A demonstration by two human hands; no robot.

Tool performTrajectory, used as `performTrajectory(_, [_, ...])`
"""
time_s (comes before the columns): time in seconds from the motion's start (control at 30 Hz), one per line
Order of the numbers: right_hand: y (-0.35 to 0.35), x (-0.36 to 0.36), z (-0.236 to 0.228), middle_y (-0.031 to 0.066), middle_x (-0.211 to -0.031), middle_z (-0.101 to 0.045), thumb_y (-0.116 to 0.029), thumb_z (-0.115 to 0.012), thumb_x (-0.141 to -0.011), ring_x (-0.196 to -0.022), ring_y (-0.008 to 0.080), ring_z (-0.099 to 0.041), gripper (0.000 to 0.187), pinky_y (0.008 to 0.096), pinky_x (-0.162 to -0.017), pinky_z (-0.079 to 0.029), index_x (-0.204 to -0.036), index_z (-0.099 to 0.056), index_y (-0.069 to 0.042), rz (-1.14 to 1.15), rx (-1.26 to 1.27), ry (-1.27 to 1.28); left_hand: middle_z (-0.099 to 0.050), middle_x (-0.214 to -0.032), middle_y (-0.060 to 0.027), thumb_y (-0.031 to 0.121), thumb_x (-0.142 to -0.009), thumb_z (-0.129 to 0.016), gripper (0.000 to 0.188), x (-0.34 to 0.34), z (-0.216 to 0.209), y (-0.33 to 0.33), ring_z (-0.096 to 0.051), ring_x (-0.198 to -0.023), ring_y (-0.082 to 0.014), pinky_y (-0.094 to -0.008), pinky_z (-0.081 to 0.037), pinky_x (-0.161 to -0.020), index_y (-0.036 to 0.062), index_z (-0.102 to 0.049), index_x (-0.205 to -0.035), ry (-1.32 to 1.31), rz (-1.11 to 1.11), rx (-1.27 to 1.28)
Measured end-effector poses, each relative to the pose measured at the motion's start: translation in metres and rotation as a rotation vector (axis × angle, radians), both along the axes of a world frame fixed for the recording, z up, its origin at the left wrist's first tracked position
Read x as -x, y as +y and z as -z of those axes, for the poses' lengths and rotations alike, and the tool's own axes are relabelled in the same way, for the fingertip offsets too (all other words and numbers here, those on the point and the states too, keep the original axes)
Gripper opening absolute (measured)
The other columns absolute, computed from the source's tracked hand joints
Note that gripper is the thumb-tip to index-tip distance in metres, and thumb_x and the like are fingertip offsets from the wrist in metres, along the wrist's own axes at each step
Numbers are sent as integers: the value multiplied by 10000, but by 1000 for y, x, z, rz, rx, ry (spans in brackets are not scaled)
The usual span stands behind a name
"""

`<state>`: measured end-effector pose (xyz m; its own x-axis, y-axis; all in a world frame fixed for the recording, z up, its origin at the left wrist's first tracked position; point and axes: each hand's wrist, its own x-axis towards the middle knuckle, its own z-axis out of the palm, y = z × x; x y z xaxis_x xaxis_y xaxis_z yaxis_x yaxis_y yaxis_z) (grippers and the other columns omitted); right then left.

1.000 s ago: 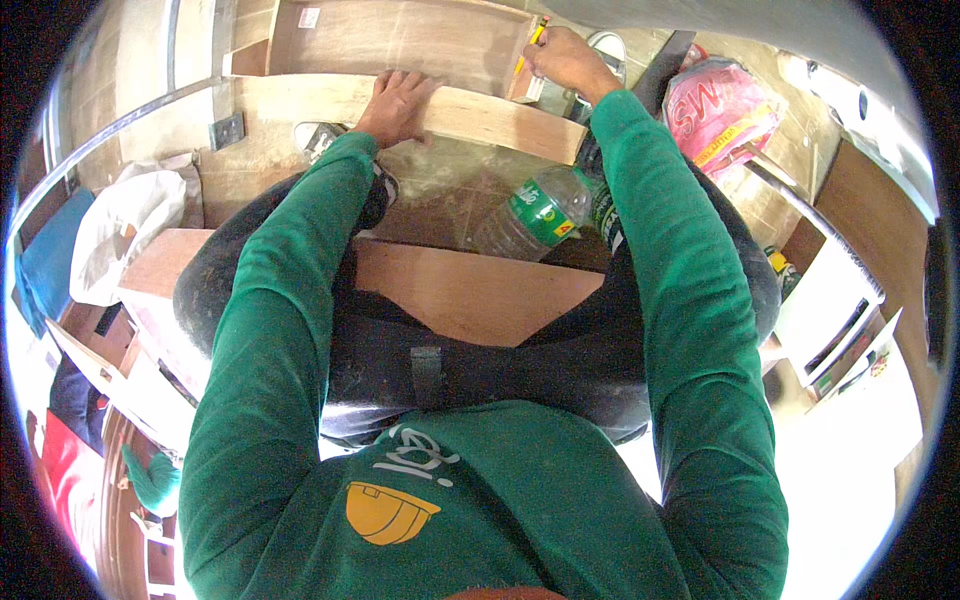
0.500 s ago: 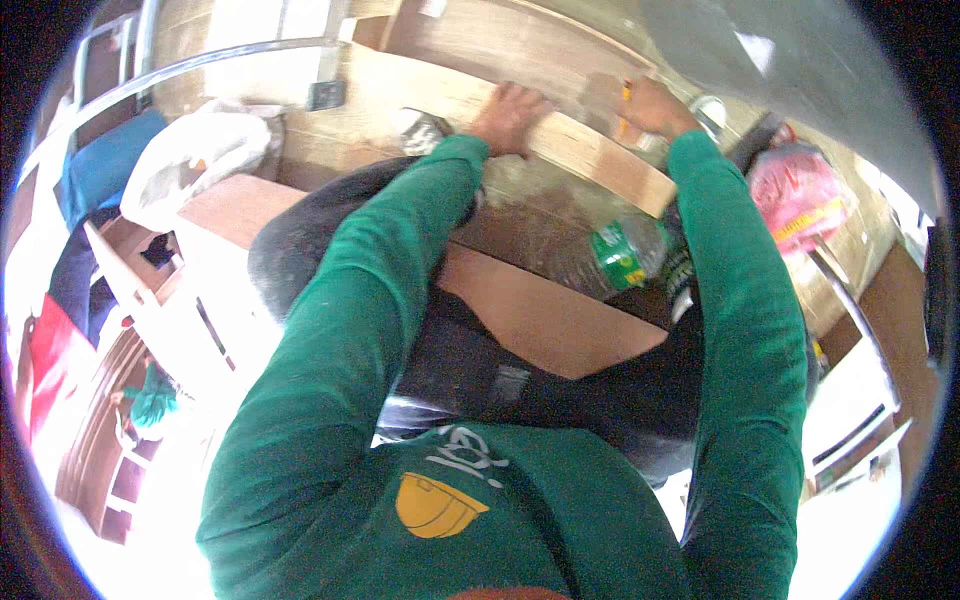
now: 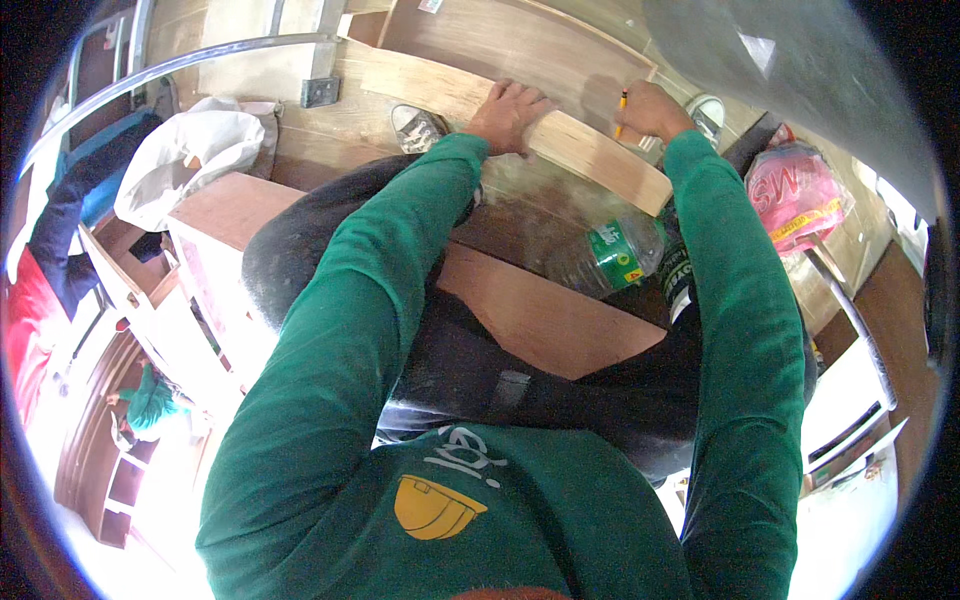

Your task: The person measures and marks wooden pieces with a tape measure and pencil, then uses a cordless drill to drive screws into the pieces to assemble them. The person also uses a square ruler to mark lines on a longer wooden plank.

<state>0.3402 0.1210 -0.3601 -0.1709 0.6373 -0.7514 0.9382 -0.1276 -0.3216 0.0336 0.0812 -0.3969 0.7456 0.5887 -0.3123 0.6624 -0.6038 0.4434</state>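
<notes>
Near pale board [image 3: 600, 160] under left hand [image 3: 510, 116]: clear bottle [image 3: 612, 252], pink bag [image 3: 790, 192].

- The floor [image 3: 335, 150] is tan-brown, with visible seams and pale dust toward the middle.
- At the far side, a shallow wooden box [image 3: 500, 40] lies on it, a pale board [image 3: 600, 160] along the near side.
- Nearer, a clear bottle [image 3: 610, 255] with a green label lies on its side.
- At right, a pink plastic bag [image 3: 795, 200] sits there.
- Far left, a dark grey block [image 3: 320, 93] rests on it.
</notes>
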Motion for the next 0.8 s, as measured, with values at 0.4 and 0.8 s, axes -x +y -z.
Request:
performTrajectory(0.4, [13, -1, -3, 304, -1143, -774, -348, -774, -831, -1060, 437, -772, 500, 500, -922, -606, -1122, -771, 58, -120, 72, 33, -583, -1457, -107, 380, -620, -1020, 1153, 1, 2, 0, -504, -1397, -398, -605, -323, -1242, 236, -483, -1631, -36, -10, 39])
performTrajectory(0.8, [-3, -5, -7, 325, -1236, -736, -399, -741, -891, -1155, 467, -730, 539, 518, -1016, -579, -1172, -759, 61, -12, -83, 56, -590, -1460, -114, 374, -601, -1031, 1137, -4, -6, 0, -514, -1414, -399, -608, -312, -1263, 228, -507, -1600, 4, -23, 4])
